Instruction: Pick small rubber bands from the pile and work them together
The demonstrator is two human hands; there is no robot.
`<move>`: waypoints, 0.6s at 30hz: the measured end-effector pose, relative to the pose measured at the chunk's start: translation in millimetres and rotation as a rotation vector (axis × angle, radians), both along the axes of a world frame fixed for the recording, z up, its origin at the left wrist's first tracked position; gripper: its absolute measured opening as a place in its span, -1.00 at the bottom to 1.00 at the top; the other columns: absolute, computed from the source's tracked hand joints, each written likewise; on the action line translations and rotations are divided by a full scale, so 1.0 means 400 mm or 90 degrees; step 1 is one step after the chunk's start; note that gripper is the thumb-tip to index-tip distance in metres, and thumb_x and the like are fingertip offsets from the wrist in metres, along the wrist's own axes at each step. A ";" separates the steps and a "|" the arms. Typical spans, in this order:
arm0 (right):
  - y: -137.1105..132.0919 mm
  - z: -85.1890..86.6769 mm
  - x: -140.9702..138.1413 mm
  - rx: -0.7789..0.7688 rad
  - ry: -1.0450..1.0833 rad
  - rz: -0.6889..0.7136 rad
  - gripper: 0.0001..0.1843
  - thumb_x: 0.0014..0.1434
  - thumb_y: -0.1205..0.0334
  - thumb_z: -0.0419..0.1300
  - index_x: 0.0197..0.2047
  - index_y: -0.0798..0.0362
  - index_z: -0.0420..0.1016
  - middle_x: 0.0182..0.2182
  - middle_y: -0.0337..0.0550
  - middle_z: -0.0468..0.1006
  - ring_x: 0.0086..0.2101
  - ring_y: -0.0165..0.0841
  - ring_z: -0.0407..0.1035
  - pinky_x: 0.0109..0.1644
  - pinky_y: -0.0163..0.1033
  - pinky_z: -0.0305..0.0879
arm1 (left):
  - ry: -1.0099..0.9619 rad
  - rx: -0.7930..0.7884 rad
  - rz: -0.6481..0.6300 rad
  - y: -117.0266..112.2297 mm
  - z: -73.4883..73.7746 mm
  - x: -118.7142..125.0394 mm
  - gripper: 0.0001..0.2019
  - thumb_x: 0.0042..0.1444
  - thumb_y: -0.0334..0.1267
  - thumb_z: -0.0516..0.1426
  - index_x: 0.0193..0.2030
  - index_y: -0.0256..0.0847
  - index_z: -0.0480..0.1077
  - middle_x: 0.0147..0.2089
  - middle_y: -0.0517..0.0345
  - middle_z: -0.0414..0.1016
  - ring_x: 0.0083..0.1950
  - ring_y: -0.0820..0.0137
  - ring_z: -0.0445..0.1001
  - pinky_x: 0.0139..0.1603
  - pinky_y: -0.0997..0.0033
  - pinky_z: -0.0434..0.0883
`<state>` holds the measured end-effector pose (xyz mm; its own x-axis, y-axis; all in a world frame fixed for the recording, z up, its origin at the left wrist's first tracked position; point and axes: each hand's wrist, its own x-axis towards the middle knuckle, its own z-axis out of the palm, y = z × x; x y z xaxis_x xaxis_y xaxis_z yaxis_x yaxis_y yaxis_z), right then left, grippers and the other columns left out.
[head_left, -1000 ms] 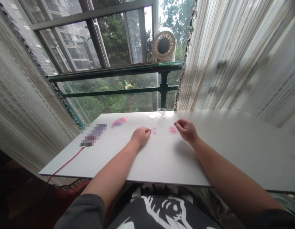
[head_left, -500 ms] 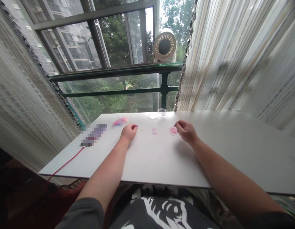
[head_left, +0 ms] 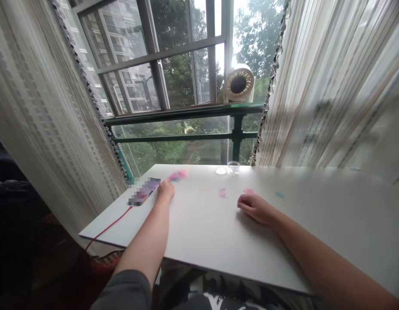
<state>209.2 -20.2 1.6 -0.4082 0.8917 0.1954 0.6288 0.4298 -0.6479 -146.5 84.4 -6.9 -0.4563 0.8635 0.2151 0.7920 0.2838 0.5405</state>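
Observation:
My left hand (head_left: 166, 190) is at the left of the table, between a phone (head_left: 146, 190) and a loose pile of small pink, blue and orange pieces (head_left: 178, 175). Its fingers point away from me and are mostly hidden, so their state is unclear. My right hand (head_left: 253, 208) rests on the tabletop with fingers curled together; whatever may be in them is hidden. Just beyond it is a small pink pile (head_left: 248, 190). A group of pinkish-purple pieces (head_left: 222, 192) lies between the hands, and a small teal group (head_left: 279, 194) to the right. Their exact kind is too small to make out.
At the far edge of the white table (head_left: 199, 232) stand a clear round tub (head_left: 233, 168) and its flat lid (head_left: 221, 171). A red cable (head_left: 112, 224) runs from the phone over the left edge. Behind are a green railing (head_left: 186, 113) and a white fan (head_left: 239, 84).
My left hand has moved left, from the middle of the table to the multicoloured pile. My right hand has drawn back nearer from the pink pile. The view has turned left, and teal pieces now show.

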 end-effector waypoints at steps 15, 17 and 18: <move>0.006 -0.002 0.003 -0.014 -0.020 -0.013 -0.78 0.09 0.13 0.06 -0.41 0.10 0.41 -0.52 -0.20 0.41 -0.46 -0.37 0.26 -0.37 -0.26 0.14 | -0.082 0.071 -0.039 0.007 -0.011 -0.032 -0.57 -0.06 -0.53 0.06 0.01 -0.27 0.28 -0.09 -0.02 0.53 0.00 0.23 0.44 -0.06 0.31 0.35; 0.006 -0.003 0.003 -0.018 -0.018 -0.012 -0.78 0.09 0.13 0.06 -0.41 0.10 0.40 -0.53 -0.20 0.40 -0.47 -0.38 0.25 -0.38 -0.27 0.14 | -0.087 0.079 -0.055 0.006 -0.014 -0.053 -0.60 -0.06 -0.52 0.07 -0.02 -0.27 0.31 -0.11 0.01 0.54 -0.07 0.31 0.48 -0.09 0.38 0.36; 0.007 -0.004 0.004 -0.020 -0.018 -0.012 -0.77 0.09 0.12 0.06 -0.41 0.10 0.40 -0.53 -0.21 0.40 -0.48 -0.38 0.25 -0.39 -0.27 0.13 | -0.087 0.083 -0.061 0.005 -0.015 -0.061 -0.61 -0.06 -0.51 0.08 -0.03 -0.27 0.31 -0.09 0.01 0.53 -0.10 0.35 0.49 -0.10 0.42 0.37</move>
